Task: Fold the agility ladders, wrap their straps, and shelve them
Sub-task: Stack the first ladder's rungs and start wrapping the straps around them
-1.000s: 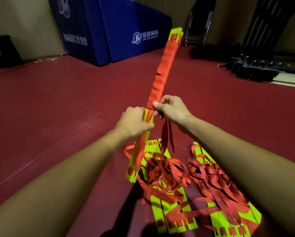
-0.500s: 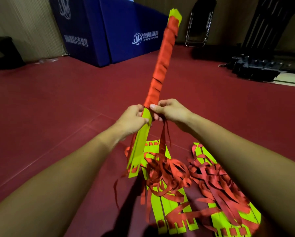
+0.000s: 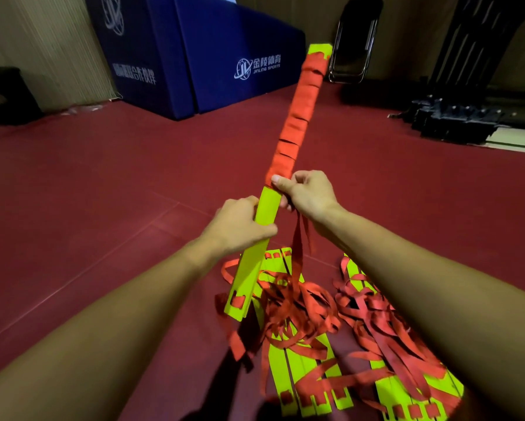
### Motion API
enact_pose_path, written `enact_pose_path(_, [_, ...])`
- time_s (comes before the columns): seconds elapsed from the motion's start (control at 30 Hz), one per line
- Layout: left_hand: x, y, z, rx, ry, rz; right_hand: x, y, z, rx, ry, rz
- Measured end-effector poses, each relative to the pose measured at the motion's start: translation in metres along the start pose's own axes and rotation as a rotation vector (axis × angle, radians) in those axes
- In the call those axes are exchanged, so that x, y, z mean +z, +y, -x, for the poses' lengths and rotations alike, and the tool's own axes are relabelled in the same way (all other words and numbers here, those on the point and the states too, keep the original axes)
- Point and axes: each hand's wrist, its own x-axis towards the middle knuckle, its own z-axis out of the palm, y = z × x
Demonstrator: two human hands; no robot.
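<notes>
Now, bundle: a folded yellow-green stack of rungs, held up on a slant, top end toward 1 o'clock, bottom end toward 7 o'clock, clear of the floor.
Strap: red, wound round the bundle's upper half from just under the top tip down to the right hand; the lower half is bare yellow-green.
Left hand: grasping the bare part just below the wrap, fingers curled round it, at 7 o'clock from the right hand.
Right hand: pinching the strap at the wrap's lower edge, thumb pressed on the bundle.
Tail: loose strap hanging from the right hand toward 6 o'clock, down into the tangle.
Ladders: two more lie flat on the floor side by side, at 5 o'clock from the bundle's bottom end, red straps tangled over them.
Mats: blue, white logo, standing at 11 o'clock.
Chair: folded, at 1 o'clock by the wall.
</notes>
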Motion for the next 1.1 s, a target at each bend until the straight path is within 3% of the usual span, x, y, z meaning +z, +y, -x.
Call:
enact_pose_path(0.17, [0.001, 0.010, 0.001, -0.010, -0.036, -0.129, 0.004, -0.001, -0.001, 0.046, -0.040, 0.160])
enact_pose_path(0.3, [-0.001, 0.006, 0.000, -0.116, -0.125, 0.129, -0.001, -0.015, 0.006, -0.008, -0.295, 0.076])
enact_pose_path(0.4, [-0.001, -0.006, -0.004, -0.115, -0.186, 0.340, -0.006, -0.017, 0.008, 0.001, -0.383, 0.048])
enact_pose_path(0.73, [0.002, 0.000, -0.002, -0.141, -0.248, 0.607, -0.012, -0.003, 0.007, 0.280, -0.295, -0.053])
enact_pose_path(0.93, [-0.001, 0.004, -0.006, -0.145, -0.144, 0.530, -0.011, -0.008, 0.007, 0.204, -0.219, -0.144])
enact_pose_path(1.03, [0.000, 0.004, -0.004, -0.157, -0.121, 0.301, -0.006, -0.004, 0.005, 0.168, -0.133, -0.158])
enact_pose_path(1.1, [0.003, 0.001, -0.003, -0.073, -0.083, 0.041, -0.004, 0.000, 0.002, 0.149, -0.078, -0.116])
